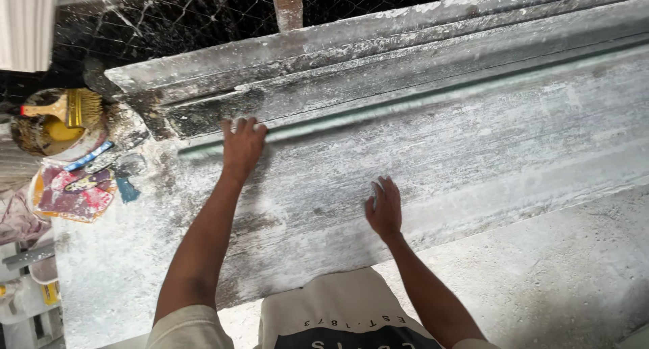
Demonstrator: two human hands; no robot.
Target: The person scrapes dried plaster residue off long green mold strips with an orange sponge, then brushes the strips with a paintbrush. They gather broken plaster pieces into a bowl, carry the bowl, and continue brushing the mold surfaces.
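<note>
free: mould face (473, 139) right of hands | blocked: left, brush (64, 107), scrapers (94, 161)

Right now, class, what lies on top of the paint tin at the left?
A yellow-bristled brush lies across the paint tin. Yellowish paint shows inside; the tin's bottom is hidden.

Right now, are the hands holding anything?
Nothing is held. The left hand and right hand lie flat on the long, white-dusted grey moulded slab.
</note>
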